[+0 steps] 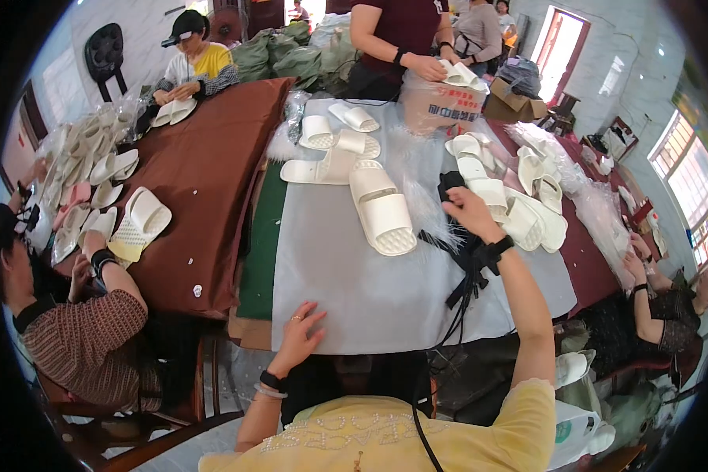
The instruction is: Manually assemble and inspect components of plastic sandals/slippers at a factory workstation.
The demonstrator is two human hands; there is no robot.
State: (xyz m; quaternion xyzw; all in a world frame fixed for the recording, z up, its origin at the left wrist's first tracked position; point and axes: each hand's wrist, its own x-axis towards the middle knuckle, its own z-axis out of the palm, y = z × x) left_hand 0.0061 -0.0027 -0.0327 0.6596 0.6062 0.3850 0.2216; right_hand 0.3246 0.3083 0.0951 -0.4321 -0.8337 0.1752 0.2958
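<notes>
low in the frame, the left hand (300,334) lay on the grey sheet (354,283), fingers loosely spread, holding nothing. right of centre, the right hand (470,211) clasped a black tool (451,183) beside white slippers (381,208).

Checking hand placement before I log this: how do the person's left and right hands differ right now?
The left hand lies open on the near edge of the grey sheet, holding nothing; the right hand is stretched further out and closed on a black tool beside the white slippers. The left hand wears a ring, the right shows none. Both wrists carry dark bands.
</notes>
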